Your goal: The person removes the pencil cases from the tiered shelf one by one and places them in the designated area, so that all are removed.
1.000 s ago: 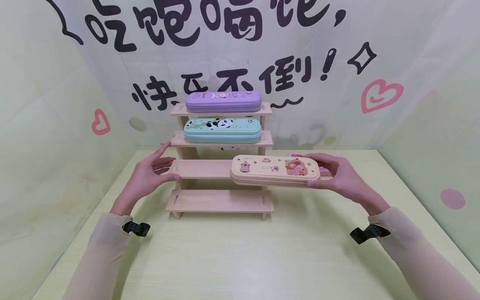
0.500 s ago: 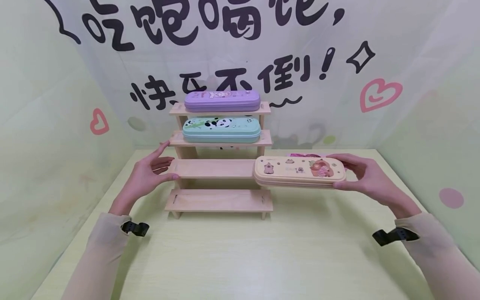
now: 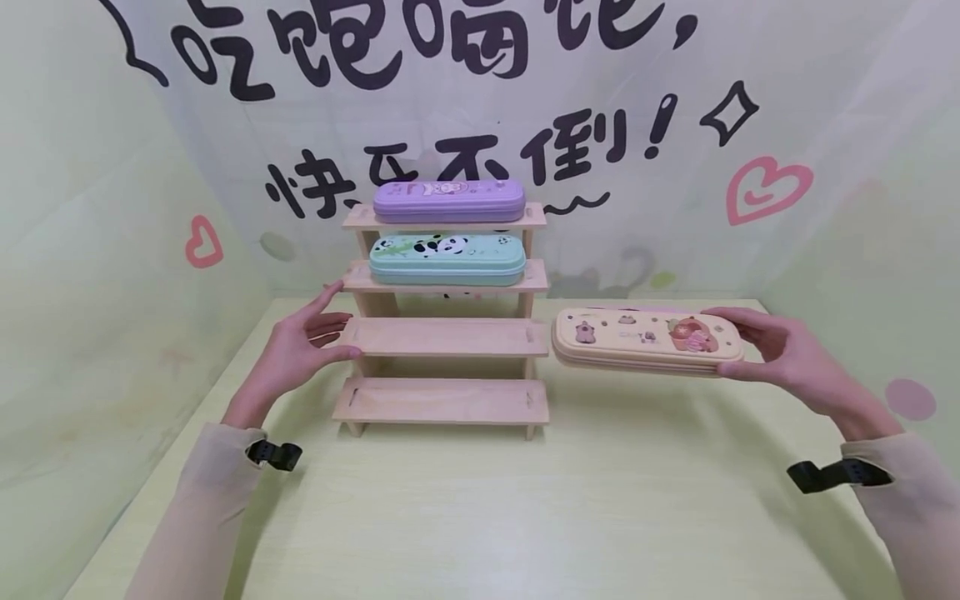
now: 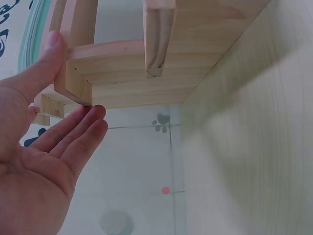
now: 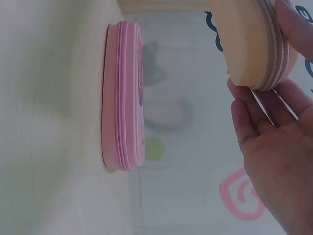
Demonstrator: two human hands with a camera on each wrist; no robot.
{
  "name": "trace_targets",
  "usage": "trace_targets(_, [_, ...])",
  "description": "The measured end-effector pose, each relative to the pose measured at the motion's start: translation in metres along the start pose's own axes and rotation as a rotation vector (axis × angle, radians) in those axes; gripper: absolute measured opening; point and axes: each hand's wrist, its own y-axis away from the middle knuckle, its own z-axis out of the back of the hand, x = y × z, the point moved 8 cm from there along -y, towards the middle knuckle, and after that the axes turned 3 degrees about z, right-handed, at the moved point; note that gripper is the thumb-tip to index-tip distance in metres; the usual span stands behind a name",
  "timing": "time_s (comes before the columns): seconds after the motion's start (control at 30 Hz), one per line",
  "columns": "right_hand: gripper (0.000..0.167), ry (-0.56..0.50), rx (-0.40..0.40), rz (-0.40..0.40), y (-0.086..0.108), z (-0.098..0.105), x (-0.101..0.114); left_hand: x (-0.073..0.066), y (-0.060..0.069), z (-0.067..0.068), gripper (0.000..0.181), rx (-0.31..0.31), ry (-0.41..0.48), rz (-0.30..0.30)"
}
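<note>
My right hand (image 3: 795, 367) holds a cream zippered pencil case (image 3: 637, 340) by its right end, thumb in front and fingers behind. The case is in the air to the right of a stepped wooden rack (image 3: 442, 400). In the right wrist view, the cream case (image 5: 249, 44) shows its zipper side and rounded end. My left hand (image 3: 300, 350) touches the rack's left end with thumb and fingers spread and fairly straight. In the left wrist view its thumb lies against a board end of the rack (image 4: 73, 83).
A purple pencil case (image 3: 450, 202) sits on the rack's top tier. A mint panda pencil case (image 3: 447, 260) lies on the tier below. On the table (image 3: 480, 517), a pink pencil case (image 5: 122, 98) stands near the back wall, mostly hidden in the head view.
My right hand has carried the cream pencil case to the right, from in front of the third tier to beyond the rack's right end. My left hand has stayed at the rack.
</note>
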Motion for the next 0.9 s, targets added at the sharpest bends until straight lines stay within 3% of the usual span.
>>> trace_targets(0.33, [0.069,0.071,-0.029,-0.098,0.018,0.025,-0.032,0.001,-0.002,0.0,0.107,-0.002,0.002,0.009])
trace_targets(0.9, [0.067,0.059,0.051,-0.214,0.032,0.017,-0.087,0.002,-0.001,-0.001,0.108,0.0,0.012,0.009])
